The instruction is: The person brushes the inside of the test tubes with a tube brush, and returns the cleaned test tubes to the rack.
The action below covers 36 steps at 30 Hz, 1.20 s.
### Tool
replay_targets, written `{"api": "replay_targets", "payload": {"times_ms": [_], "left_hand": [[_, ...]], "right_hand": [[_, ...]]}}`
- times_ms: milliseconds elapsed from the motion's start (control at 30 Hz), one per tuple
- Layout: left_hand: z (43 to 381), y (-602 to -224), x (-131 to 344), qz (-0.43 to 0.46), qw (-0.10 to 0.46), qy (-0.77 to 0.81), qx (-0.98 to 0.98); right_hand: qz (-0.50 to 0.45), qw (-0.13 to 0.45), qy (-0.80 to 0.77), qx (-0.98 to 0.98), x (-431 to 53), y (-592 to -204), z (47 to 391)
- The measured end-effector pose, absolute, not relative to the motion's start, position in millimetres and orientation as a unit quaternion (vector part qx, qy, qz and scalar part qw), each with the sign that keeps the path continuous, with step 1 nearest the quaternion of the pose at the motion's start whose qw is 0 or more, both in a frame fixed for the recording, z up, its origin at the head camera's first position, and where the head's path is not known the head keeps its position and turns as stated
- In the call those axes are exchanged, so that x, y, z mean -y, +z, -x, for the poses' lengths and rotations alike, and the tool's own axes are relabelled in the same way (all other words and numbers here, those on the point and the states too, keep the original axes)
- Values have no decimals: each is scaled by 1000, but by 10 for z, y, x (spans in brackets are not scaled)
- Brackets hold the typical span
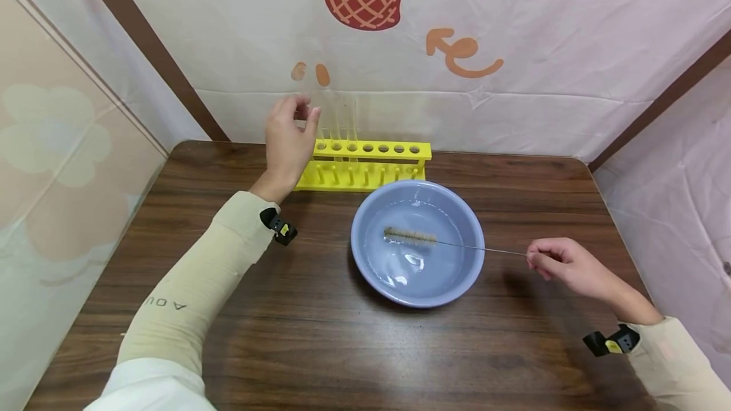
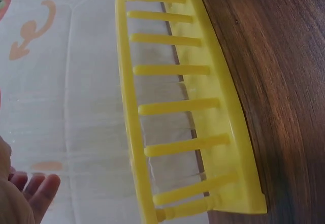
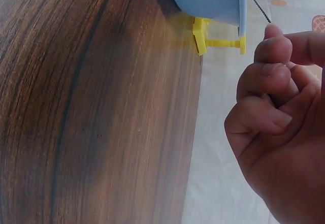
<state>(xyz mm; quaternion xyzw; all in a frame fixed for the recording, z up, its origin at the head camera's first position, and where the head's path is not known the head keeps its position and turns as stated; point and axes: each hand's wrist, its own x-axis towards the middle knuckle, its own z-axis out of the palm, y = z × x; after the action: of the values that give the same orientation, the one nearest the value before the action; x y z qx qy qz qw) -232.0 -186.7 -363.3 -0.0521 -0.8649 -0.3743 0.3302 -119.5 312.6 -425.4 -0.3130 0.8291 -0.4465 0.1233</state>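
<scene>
A yellow test tube rack [image 1: 394, 150] stands at the back of the table, with clear test tubes [image 1: 352, 122] upright in its left holes. Beside the rack's left end, my left hand [image 1: 290, 144] is raised near the tube tops, fingers loosely bent; no tube shows between them in the left wrist view. My right hand [image 1: 571, 271] pinches the thin wire handle of a test tube brush [image 1: 410, 236] between thumb and forefinger. The brush's bristles lie in the water of a blue basin [image 1: 360, 240], and its wire crosses the right rim.
The dark wooden table [image 1: 320, 347] carries the rack and basin, the basin just in front of the rack. A printed white cloth [image 1: 514, 119] hangs behind the table, with further cloth at both sides.
</scene>
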Motion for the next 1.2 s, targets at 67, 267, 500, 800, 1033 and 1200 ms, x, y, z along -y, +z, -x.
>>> {"api": "replay_targets", "payload": {"times_ms": [67, 267, 500, 800, 1033, 1200], "left_hand": [[2327, -3651, 1848, 45, 327, -367, 870], [2332, -3734, 1808, -2, 321, -335, 886], [2347, -3808, 1807, -47, 307, -304, 900], [2359, -3923, 1813, -82, 244, -271, 928], [2369, -3939, 1802, -85, 225, -240, 940], [2368, -3934, 1789, -69, 213, -183, 957]], "right_hand": [[313, 125, -447, -829, -3123, -4251, 1191], [312, 131, -448, -828, -3111, -4249, 1178], [307, 126, -441, -834, -3099, -4245, 1180], [311, 129, -442, -832, -3092, -4253, 1188], [311, 128, -443, -831, -3099, -4253, 1193], [305, 130, -438, -836, -3095, -4247, 1187]]}}
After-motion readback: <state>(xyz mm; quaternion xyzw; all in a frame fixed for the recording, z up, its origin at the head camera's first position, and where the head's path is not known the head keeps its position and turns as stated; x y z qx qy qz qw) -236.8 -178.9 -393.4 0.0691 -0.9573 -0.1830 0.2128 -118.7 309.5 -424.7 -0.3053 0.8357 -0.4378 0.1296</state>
